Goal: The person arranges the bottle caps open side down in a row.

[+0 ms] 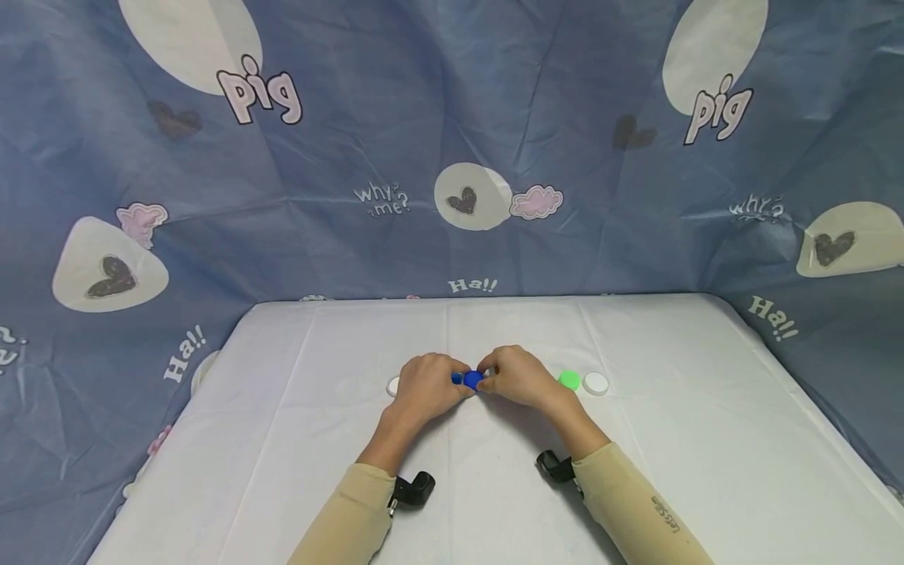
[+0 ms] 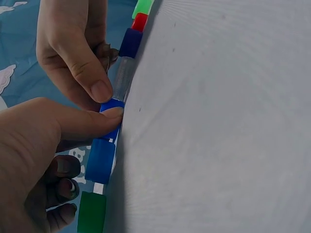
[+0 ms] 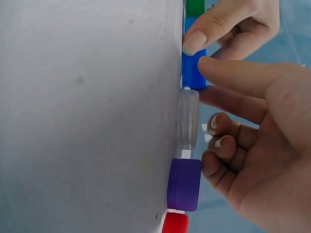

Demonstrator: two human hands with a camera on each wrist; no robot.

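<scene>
Both hands meet at a blue bottle cap [image 1: 473, 380] on the white table. My left hand [image 1: 432, 382] pinches it from the left, its thumb across the near side in the left wrist view. From the right, my right hand [image 1: 519, 375] pinches the same cap between thumb and index finger; its other fingers curl loosely in the right wrist view. The cap stands in a row of caps. On its left come a lighter blue cap [image 2: 100, 160] and a green cap [image 2: 91, 212]. To its right are a clear cap [image 3: 189, 119], a purple cap [image 3: 184, 184] and a red cap [image 3: 175, 223].
Beyond the right hand, the row goes on with a light green cap [image 1: 569, 380] and a white cap [image 1: 595, 383]. Another white cap [image 1: 392, 386] shows partly behind the left hand. A blue printed cloth [image 1: 395, 259] hangs behind the white table [image 1: 297, 471].
</scene>
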